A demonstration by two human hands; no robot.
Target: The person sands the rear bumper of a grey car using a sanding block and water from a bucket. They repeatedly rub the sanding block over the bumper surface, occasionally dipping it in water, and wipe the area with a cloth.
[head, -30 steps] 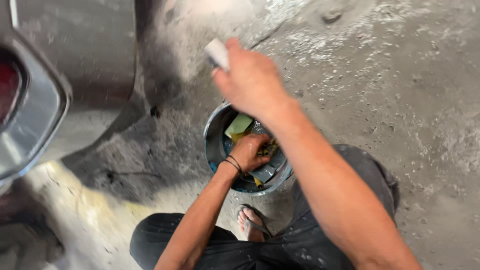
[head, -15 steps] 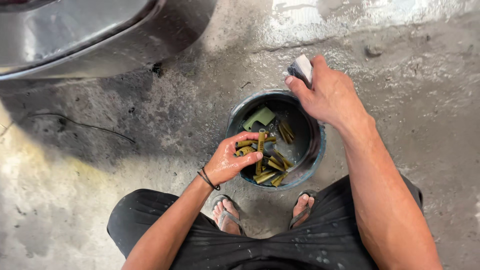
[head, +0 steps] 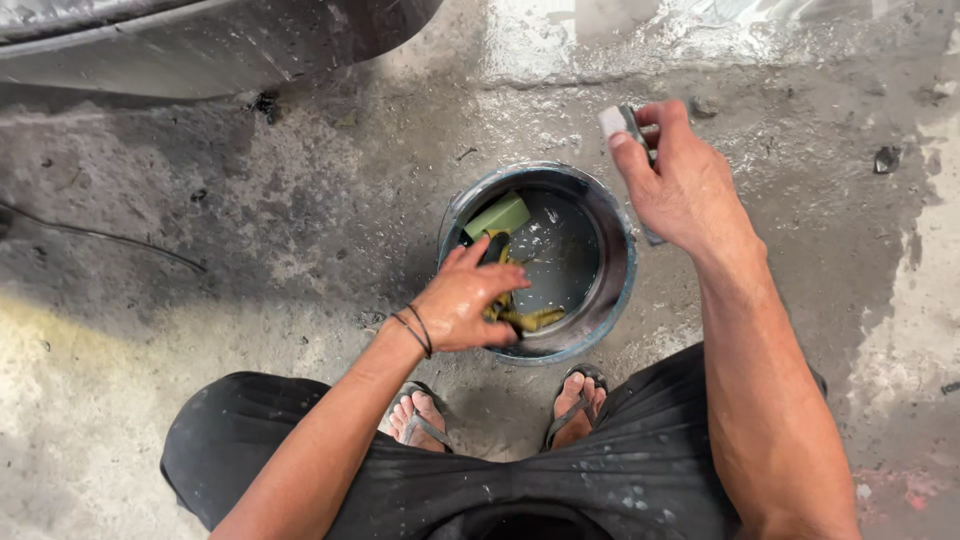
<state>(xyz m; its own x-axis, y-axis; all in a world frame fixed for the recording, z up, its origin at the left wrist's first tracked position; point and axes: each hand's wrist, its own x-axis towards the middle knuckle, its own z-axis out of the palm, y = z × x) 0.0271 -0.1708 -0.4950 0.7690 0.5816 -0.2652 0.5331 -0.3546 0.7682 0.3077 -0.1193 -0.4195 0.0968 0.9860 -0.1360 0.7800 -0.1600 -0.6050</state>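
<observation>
My left hand (head: 465, 305) is down inside the round grey metal bucket (head: 610, 300), fingers closed on a dark wet strip of sandpaper (head: 494, 250) at the bucket's 9 o'clock side. More yellowish-green strips of wet sandpaper (head: 530, 318) lie in the murky water just past my fingertips, at about 6 o'clock in the bucket. A pale green rectangular sponge block (head: 497, 214) rests against the inner wall at 11 o'clock. My right hand (head: 680, 185) hangs above the rim at 2 o'clock, pinched around a small white-and-grey sanding block (head: 616, 122). The bucket stands on the wet, stained concrete floor (head: 250, 250) between my knees, my feet in grey flip-flops (head: 580, 405) at its 6 o'clock. A grey car body panel (head: 200, 40) fills the 11 o'clock corner.
</observation>
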